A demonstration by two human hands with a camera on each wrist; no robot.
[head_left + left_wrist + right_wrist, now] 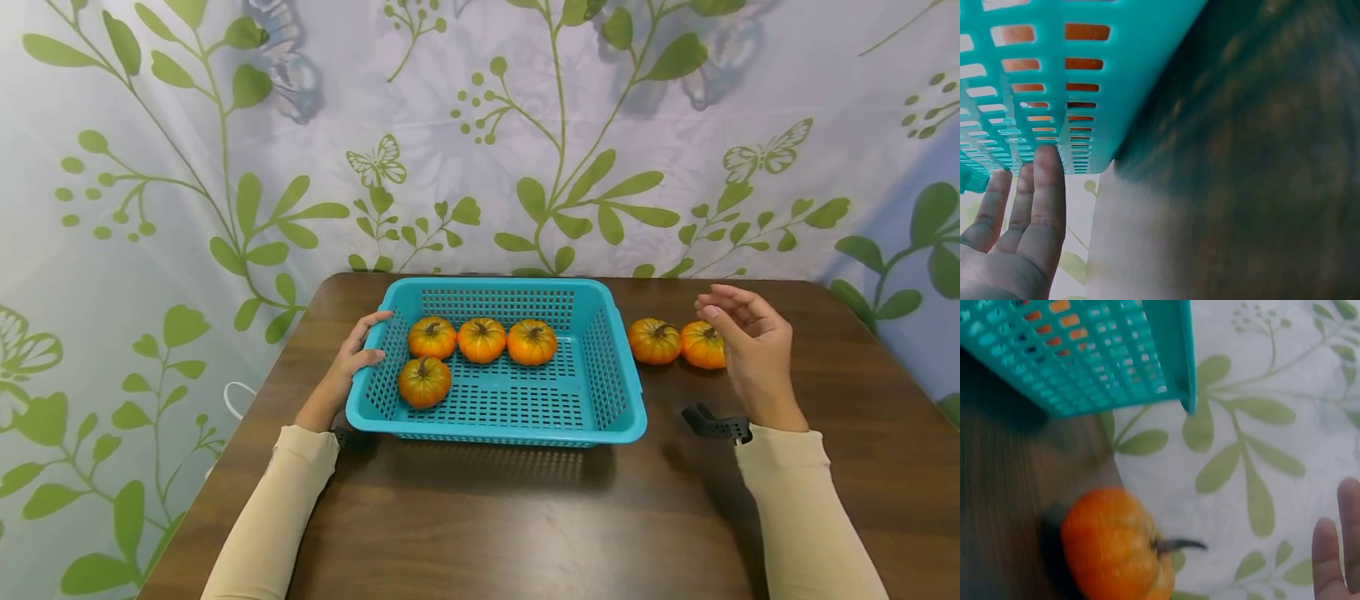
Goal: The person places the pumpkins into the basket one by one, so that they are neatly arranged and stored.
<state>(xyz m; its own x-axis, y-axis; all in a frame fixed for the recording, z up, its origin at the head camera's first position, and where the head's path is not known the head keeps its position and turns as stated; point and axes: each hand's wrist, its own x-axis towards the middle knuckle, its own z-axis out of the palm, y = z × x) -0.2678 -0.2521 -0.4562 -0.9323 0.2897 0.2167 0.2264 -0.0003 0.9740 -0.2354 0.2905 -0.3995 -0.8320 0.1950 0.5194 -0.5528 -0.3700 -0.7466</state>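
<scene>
A turquoise plastic basket (495, 435) stands on the table with several small orange pumpkins inside, among them a front-left pumpkin (424, 382). My left hand (347, 365) is at the basket's left side, fingertips and thumb at the rim. Seen from the left wrist, its straight fingers (1049, 194) lie against the slotted outer wall. My right hand (761, 362) is raised, holding nothing, fingers loosely bent. It partly covers one pumpkin (702, 345) right of the basket. Beside that one sits another pumpkin (655, 341), close to the basket's right wall.
The dark brown wooden table (480, 525) reaches back to a hanging cloth (465, 167) printed with green leaves and butterflies. A black wrist strap (716, 423) shows at the right wrist. A white loop of cord (238, 398) hangs beyond the table's left edge.
</scene>
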